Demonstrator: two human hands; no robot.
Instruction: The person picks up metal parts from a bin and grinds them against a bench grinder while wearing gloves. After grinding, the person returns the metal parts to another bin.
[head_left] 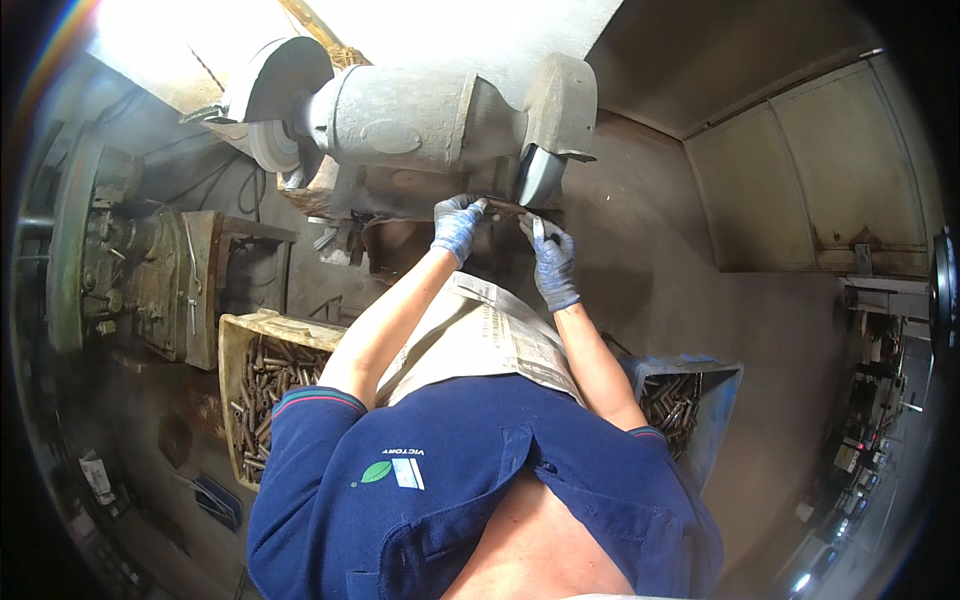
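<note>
Both my hands wear blue-grey work gloves and reach forward to the bench grinder (395,120). Between their fingertips is a short, dark rod-like metal piece (504,206), held crosswise just below the right grinding wheel (541,176). My left hand (457,226) pinches the piece's left end. At its right end, close to the wheel's lower edge, the fingers of my right hand (552,262) are closed on it. Whether the piece touches the wheel I cannot tell. Newspaper sheets (500,330) lie over my lap.
A cream crate (228,365) of small metal pieces (262,400) stands at my left, a blue crate (724,400) with similar pieces at my right. The grinder's left wheel (272,147) is partly exposed. Greenish machinery (150,270) stands far left; a panelled metal cabinet (800,190) is at right.
</note>
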